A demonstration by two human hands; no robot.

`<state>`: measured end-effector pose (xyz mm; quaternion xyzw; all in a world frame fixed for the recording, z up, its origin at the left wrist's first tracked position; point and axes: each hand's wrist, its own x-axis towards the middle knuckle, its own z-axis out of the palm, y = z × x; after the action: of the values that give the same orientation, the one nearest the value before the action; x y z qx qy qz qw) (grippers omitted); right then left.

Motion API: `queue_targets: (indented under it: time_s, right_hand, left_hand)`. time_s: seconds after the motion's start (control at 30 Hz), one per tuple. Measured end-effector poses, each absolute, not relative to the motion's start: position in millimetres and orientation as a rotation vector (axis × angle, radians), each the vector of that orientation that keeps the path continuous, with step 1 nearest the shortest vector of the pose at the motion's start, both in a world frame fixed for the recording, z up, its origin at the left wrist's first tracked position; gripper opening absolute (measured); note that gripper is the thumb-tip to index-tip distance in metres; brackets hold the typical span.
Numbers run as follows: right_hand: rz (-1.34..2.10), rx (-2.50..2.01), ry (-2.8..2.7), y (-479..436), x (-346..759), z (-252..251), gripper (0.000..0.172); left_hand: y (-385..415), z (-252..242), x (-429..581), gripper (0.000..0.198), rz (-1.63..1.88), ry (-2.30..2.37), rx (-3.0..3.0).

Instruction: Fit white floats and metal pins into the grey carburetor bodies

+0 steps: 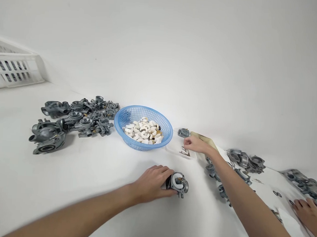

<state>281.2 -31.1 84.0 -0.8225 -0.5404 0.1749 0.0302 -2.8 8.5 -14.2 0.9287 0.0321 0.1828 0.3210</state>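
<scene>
We have our left hand [152, 182] closed around a small grey metal carburetor body [179, 183], holding it down on the white table [90, 186] with the fingers wrapped over its near end; a white float sits in its open top. Our right hand [197, 144] is stretched out farther from us, beyond the left hand and to its right, fingertips pinched together over a small clear tray [184, 152] of thin metal bits; whether anything is caught between the fingertips we cannot tell. Just beyond that hand lies a single small grey metal part [183, 132], and next to it a tan piece of card [204, 138]. To the left of the right hand stands a blue plastic basket [126, 118] filled with white floats [144, 131]. Farther left of both hands lies a heap of grey carburetor castings [75, 122], with a white slotted crate [15, 68] well beyond it at the far left. To the right of our right forearm more castings [245, 160] lie on a printed sheet [266, 191], and at the right edge another person's hand [307, 211] rests on that sheet.
</scene>
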Motion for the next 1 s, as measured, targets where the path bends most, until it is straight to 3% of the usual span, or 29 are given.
queue_targets:
  time_s: [0.13,0.47,0.57,0.8,1.0]
  right_hand:
    - [0.705,-2.186,-1.498,-71,257,85,0.016]
    - [0.977,-1.561,-0.887,-139,180,25,0.015]
    - [1.032,-1.470,-0.802,-139,178,22,0.014]
    - [1.143,-1.372,-0.687,-143,183,20,0.018]
    - [1.192,-1.317,-0.649,-142,183,20,0.019]
  left_hand:
    - [8,-14,-3,0.042,0.478,0.086,2.432]
    - [4,2,-5,0.051,0.439,0.195,2.335]
    - [2,6,-5,0.055,0.431,0.258,2.285]
    - [-8,6,4,0.034,0.533,0.229,2.236]
    - [-11,4,8,0.032,0.618,0.221,2.261]
